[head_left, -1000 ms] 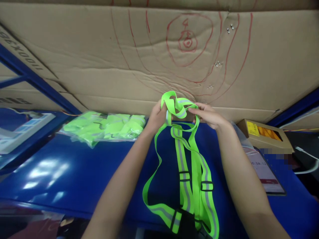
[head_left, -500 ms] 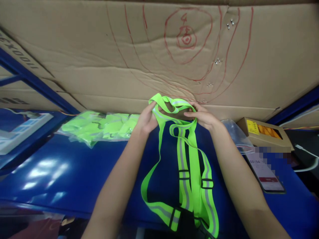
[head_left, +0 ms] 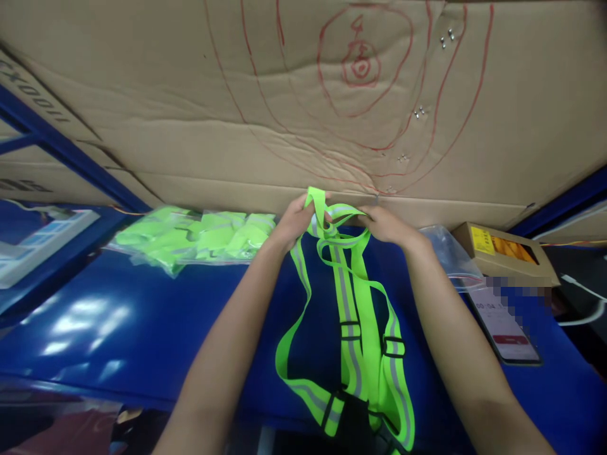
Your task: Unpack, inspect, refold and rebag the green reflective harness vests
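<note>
A neon green harness of reflective straps with grey stripes and black buckles hangs down over the blue surface from both hands. My left hand is closed on a bunched loop of strap at its upper left. At the upper right, my right hand pinches another part of the strap, palm turned inward. Between the hands the straps cross and curl. The black buckles and a dark piece lie near the front edge, partly cut off by the frame.
Plastic bags of folded green straps lie at the back left. On the right are a clear bag, a phone and a cardboard box. A cardboard panel stands behind; a white tray-like object is far left.
My left hand has moved right, toward my right hand, and turned over with the strap. The loop between the hands has narrowed. My right hand has shifted slightly down, its fingers closer together.
</note>
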`<action>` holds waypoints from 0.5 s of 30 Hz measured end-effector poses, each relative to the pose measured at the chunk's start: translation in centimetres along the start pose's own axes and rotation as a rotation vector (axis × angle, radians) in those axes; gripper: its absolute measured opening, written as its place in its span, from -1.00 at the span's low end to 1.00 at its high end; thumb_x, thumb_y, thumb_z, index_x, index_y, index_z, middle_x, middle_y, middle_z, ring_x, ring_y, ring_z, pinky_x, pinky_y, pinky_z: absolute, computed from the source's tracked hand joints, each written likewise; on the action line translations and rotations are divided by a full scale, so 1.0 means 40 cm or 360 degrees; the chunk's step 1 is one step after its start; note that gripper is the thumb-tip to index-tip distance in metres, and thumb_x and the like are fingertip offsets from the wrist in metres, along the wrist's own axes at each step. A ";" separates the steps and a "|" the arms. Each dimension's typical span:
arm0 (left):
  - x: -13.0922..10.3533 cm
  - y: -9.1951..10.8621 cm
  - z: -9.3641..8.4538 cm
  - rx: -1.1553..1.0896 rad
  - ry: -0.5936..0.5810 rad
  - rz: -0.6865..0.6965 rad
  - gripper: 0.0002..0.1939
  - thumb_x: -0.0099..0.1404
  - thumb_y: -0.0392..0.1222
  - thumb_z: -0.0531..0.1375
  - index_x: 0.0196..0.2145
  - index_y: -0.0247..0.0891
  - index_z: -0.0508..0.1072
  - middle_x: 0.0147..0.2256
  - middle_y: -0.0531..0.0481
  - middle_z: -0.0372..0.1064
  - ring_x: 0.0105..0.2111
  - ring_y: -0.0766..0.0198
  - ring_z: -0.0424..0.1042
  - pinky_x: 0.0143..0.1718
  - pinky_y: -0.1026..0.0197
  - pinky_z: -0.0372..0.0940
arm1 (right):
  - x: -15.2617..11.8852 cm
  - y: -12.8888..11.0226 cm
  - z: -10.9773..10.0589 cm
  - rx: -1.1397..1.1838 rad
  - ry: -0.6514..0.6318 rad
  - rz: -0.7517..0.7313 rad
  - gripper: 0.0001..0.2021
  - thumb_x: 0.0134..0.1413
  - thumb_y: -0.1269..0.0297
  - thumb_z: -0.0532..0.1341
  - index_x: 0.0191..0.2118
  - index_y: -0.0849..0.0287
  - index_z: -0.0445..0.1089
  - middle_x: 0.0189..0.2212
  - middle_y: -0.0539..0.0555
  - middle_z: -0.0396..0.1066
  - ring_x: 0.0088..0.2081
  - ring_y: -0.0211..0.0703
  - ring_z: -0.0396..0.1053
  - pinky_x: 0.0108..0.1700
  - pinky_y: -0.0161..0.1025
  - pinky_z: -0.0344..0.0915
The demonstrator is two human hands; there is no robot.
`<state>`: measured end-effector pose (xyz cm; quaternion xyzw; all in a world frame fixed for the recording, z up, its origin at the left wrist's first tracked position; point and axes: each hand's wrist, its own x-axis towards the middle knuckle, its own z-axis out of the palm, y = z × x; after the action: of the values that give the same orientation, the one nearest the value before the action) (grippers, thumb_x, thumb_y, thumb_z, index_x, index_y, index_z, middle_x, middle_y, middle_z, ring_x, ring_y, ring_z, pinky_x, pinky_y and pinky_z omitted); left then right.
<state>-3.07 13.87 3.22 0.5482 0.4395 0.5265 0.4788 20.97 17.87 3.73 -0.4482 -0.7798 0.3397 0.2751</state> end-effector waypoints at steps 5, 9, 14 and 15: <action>0.023 -0.016 -0.022 -0.0102 0.0210 -0.0122 -0.60 0.35 0.14 0.16 -0.19 -0.26 0.54 -0.43 -0.11 0.58 -0.47 0.13 0.56 -0.40 0.13 0.46 | -0.008 0.030 -0.015 -0.0237 0.0110 0.0157 -0.88 0.07 0.19 0.42 -0.35 0.09 0.55 -0.26 0.19 0.62 -0.02 0.16 0.50 0.05 -0.08 0.30; 0.043 -0.040 -0.048 -0.0065 0.0381 -0.0163 -0.54 0.36 0.22 0.08 -0.27 -0.24 0.51 -0.48 -0.11 0.53 -0.52 0.12 0.54 -0.46 0.11 0.45 | -0.012 0.051 -0.021 -0.0286 0.0309 0.0323 -0.77 -0.02 0.13 0.48 -0.47 0.11 0.48 -0.35 0.31 0.55 0.06 0.34 0.46 0.06 0.07 0.30; 0.044 -0.069 -0.072 0.0237 0.0549 -0.0084 -0.61 0.31 0.14 0.18 -0.46 -0.22 0.45 -0.58 -0.01 0.40 -0.51 0.16 0.46 -0.51 0.23 0.31 | 0.000 0.039 -0.009 -0.0033 0.0391 0.0343 -0.77 0.09 0.11 0.39 -0.39 0.13 0.45 -0.36 0.34 0.52 -0.04 0.31 0.49 -0.03 0.10 0.37; 0.041 -0.071 -0.075 0.0316 0.0575 -0.0048 -0.65 0.28 0.10 0.21 -0.51 -0.21 0.43 -0.58 0.01 0.37 -0.47 0.16 0.44 -0.50 0.25 0.27 | 0.003 0.031 -0.005 0.0060 0.0370 0.0337 -0.79 0.12 0.10 0.37 -0.35 0.12 0.44 -0.38 0.30 0.52 -0.10 0.25 0.51 -0.08 0.07 0.40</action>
<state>-5.91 16.12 0.64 0.4826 0.5761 0.5632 0.3437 21.70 18.47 2.93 -0.5589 -0.6846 0.3273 0.3346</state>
